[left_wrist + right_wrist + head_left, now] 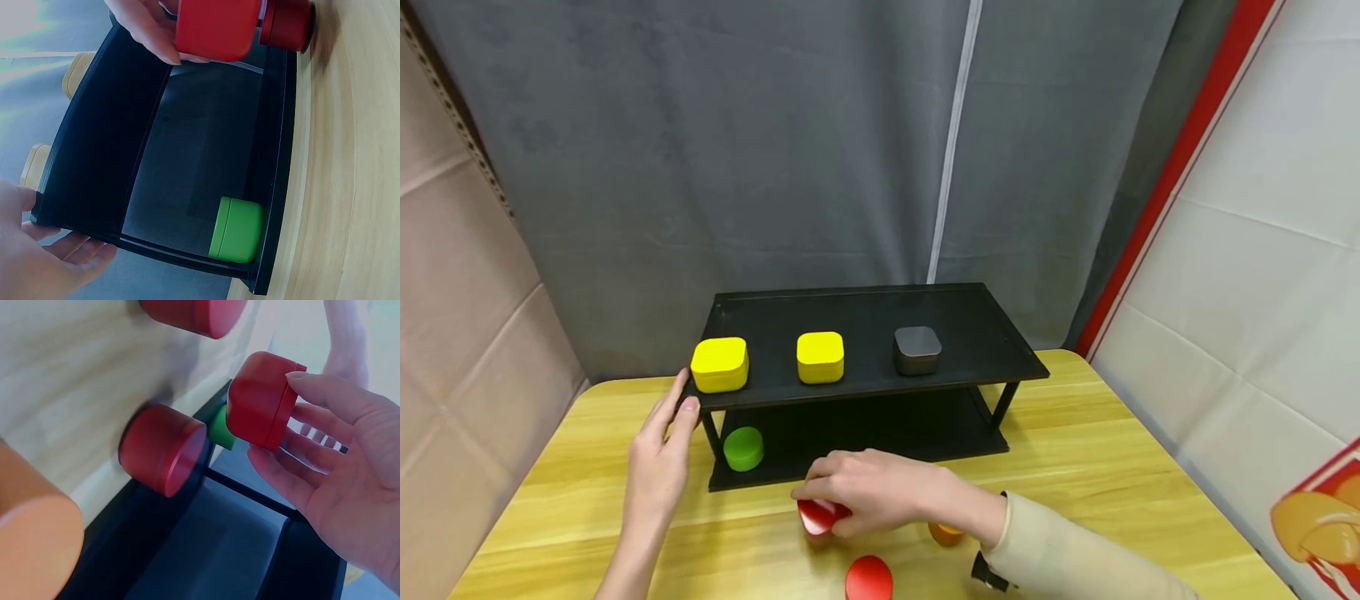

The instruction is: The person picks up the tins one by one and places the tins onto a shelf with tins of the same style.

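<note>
My right hand [876, 487] grips a red square tin [259, 400] with rounded corners, its fingertips and thumb round the lid end. In the left wrist view the held tin hangs in front of the two-tier black shelf [865, 304]. A round red tin [159, 450] stands on the table against the shelf's front edge, beside the held one. At the shelf's upper left front corner, my left hand [658, 462] holds the edge between thumb and fingers. Just beside those fingertips sits a yellow square tin [720, 364]. A green round tin [743, 449] occupies the lower tier's left end.
Another yellow tin [820, 357] and a dark grey square tin [917, 350] stand along the top tier. Nearer on the wooden table [557, 508] are a red round tin [869, 577] and an orange tin [945, 534], partly behind the right forearm. A grey curtain [775, 150] hangs behind.
</note>
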The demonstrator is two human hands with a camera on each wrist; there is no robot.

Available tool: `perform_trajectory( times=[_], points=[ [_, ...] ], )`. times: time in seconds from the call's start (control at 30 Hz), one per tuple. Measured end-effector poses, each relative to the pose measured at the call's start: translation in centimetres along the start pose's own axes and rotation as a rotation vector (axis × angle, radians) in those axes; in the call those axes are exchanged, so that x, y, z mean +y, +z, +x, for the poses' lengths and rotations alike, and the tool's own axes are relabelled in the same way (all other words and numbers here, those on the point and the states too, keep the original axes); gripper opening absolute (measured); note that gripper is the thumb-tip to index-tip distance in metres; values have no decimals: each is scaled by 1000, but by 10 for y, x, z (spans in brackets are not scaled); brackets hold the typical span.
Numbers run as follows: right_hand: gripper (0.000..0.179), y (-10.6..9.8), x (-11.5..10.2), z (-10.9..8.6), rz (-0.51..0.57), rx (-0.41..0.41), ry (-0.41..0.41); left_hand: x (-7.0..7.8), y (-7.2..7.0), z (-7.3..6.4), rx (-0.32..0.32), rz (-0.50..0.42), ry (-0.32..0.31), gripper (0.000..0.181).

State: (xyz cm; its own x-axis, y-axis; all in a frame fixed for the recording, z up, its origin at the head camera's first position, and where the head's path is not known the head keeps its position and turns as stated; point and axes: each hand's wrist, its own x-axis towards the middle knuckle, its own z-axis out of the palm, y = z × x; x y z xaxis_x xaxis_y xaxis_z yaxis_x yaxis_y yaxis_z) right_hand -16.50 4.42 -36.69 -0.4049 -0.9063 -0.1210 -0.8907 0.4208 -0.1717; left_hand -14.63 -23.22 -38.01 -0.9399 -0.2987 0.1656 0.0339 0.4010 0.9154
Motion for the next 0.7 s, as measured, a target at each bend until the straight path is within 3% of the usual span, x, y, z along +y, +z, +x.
perform_trajectory(
  times=[0.7],
  points=[
    [50,-23,7,-36,5,79,13,1,0,0,4,15,-18,51]
  ],
)
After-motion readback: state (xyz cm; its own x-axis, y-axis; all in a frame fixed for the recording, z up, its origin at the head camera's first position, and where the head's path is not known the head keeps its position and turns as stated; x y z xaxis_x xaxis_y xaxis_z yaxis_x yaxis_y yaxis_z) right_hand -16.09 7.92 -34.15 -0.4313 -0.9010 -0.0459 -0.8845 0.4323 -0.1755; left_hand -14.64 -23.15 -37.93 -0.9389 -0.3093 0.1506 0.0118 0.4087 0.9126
